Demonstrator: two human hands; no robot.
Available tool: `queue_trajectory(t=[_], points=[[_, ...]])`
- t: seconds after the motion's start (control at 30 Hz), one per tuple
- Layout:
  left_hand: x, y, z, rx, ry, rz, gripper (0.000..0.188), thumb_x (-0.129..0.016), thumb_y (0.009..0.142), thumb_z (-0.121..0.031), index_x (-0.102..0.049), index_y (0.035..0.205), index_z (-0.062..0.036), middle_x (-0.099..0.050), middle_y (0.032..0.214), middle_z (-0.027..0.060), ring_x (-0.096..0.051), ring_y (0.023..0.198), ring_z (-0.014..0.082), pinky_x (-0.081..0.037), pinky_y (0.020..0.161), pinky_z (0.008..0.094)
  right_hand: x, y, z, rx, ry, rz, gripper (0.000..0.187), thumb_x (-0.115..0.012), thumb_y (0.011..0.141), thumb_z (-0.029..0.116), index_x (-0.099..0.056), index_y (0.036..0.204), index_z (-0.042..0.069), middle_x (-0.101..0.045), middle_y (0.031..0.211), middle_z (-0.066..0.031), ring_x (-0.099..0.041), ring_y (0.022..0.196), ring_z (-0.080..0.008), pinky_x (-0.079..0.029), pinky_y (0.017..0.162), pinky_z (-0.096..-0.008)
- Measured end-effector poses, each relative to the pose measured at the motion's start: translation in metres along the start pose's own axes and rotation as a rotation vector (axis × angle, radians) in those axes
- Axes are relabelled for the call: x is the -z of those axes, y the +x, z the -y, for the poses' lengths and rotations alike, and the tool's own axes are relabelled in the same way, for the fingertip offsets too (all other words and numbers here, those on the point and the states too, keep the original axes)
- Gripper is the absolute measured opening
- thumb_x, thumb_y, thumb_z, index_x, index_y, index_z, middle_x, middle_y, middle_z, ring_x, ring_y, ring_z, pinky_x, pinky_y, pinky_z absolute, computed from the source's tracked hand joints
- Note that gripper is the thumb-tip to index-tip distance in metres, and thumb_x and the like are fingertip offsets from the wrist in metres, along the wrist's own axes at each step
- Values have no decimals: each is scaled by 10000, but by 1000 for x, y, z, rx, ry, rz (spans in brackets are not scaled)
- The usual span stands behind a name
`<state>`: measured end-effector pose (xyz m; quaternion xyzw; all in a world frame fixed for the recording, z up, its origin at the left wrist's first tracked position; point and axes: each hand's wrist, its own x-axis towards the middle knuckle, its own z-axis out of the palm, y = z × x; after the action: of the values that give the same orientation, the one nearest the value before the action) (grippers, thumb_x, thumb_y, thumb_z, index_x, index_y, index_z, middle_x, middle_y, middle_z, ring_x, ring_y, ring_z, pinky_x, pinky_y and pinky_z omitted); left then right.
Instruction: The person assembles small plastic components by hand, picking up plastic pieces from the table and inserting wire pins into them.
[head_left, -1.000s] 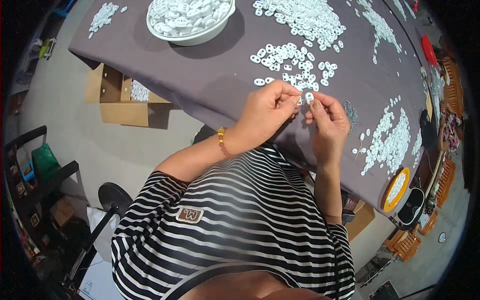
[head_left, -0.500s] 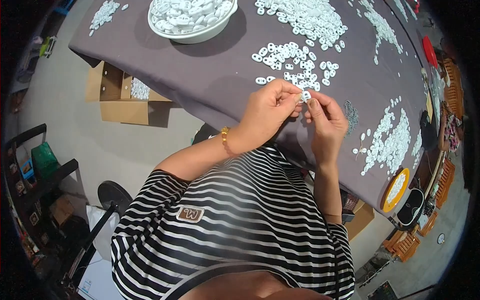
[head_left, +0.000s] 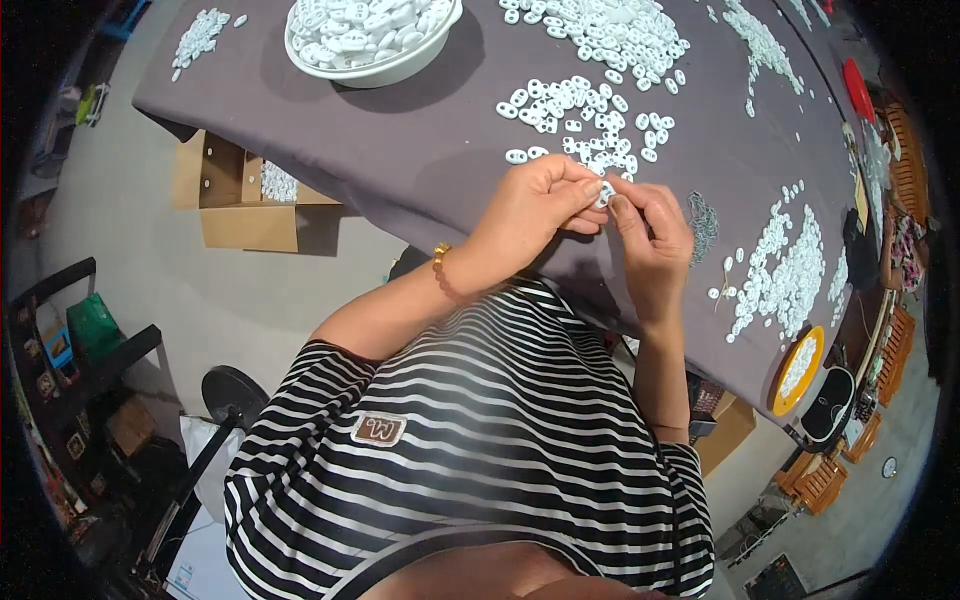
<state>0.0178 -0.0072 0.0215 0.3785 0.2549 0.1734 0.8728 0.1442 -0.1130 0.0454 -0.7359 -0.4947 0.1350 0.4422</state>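
In front of my chest, both hands meet over the near part of the cloth-covered table. My left hand (head_left: 540, 212) pinches a small white oval plastic piece (head_left: 605, 195) with dark holes between thumb and forefinger. From the other side, the closed thumb and forefinger of my right hand (head_left: 657, 238) grip the same piece's edge. Fingertips cover part of it. Just beyond lies a loose spread of similar white two-holed pieces (head_left: 573, 126). A small tangle of grey-green cord or chain (head_left: 703, 228) rests right of my right hand.
A white bowl (head_left: 385, 74) heaped with white pieces stands at the far left. Larger piles of pieces (head_left: 625, 38) lie beyond; smaller parts (head_left: 795, 265) lie to the right, near an orange-rimmed plate (head_left: 817, 345). Below the table's left edge sits an open cardboard box (head_left: 248, 228).
Both hands stay together at nearly the same place, with the piece still between them. The right fingers have shifted slightly around it, and the view has moved a little.
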Motion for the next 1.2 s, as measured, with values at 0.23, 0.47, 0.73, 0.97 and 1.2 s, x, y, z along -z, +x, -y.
queue_trajectory(t=[0.23,0.47,0.73,0.97,1.2], points=[[2,-2,9,-59,-81,4,220,-587,968,-120,-586,1104,53,-663,981,95,-668,861,135,-572,773,261,-4,-2,7,125,-251,7,337,-736,775,-5,-673,1105,9,-626,940,-93,-586,752,-175,-490,661,-278],[2,-4,2,-112,-45,60,229,-572,967,-69,-594,1163,47,-663,1016,88,-660,890,115,-565,774,246,-1,-4,3,277,-404,-11,339,-738,784,57,-676,1117,41,-640,954,-98,-588,815,-231,-468,752,-351],[8,-8,-1,-170,72,103,245,-559,969,-46,-593,1196,37,-666,1025,72,-650,918,117,-547,812,256,2,-4,10,326,-651,-4,311,-713,833,182,-679,1127,86,-649,895,-23,-586,810,-163,-343,882,-362],[12,-6,6,-304,177,129,232,-549,962,-17,-632,1179,-4,-654,1050,59,-617,910,81,-514,810,234,0,-4,9,411,-683,-38,313,-718,821,239,-659,1096,100,-627,859,16,-590,766,-137,-332,843,-377],[10,-6,9,-487,417,17,200,-591,932,-9,-677,1111,-25,-660,1019,40,-613,903,93,-496,793,233,0,-2,11,479,-665,-45,352,-732,805,226,-617,1114,100,-607,844,26,-590,751,-130,-329,822,-387]])
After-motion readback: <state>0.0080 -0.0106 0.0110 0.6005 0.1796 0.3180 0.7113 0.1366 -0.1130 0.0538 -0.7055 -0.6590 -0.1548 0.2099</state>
